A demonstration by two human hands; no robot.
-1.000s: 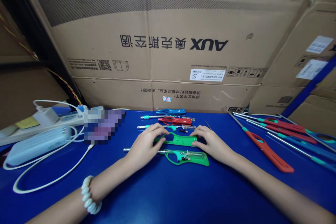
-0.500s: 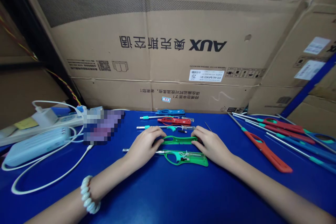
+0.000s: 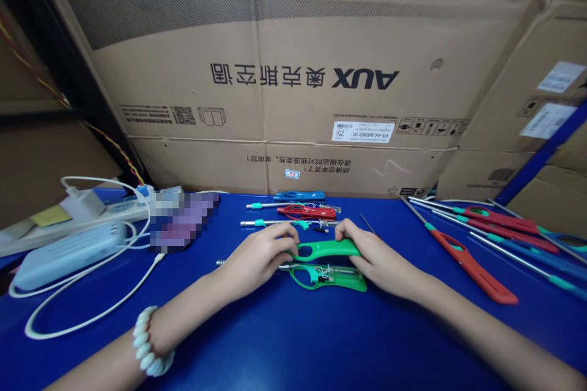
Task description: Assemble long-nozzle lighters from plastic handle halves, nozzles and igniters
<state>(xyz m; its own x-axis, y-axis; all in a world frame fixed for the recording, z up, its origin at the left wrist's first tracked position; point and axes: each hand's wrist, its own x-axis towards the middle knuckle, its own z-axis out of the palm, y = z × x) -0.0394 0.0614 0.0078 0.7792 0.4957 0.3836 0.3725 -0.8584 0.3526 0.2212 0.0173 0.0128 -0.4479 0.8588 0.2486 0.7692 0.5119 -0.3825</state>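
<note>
The curved green plastic half-shell (image 3: 332,248) is smooth and glossy, with a rounded opening toward its left end; it is held crosswise between the two hands, just beyond an opened green lighter half (image 3: 355,285). That lower half carries a thin silver metal rod, a teal trigger, white wires and a clear tube. Both are over a glossy blue table (image 3: 293,336), where a red plastic shell (image 3: 314,212) and a blue plastic shell (image 3: 305,197) lie farther off among silver rods. Several long lighters, the nearest an orange-red one (image 3: 477,267), fan out on the right; a white power strip (image 3: 112,215) and a pale blue power bank (image 3: 68,253) are on the left. Printed brown cardboard (image 3: 298,104) walls the far side. The left hand (image 3: 266,250), a pale beaded bracelet (image 3: 149,345) at its wrist, reaches in with its grip pinching the half-shell's left end. The right hand (image 3: 378,256) mirrors it, its grip closed on the right end, fingers bent over the far edge.
</note>
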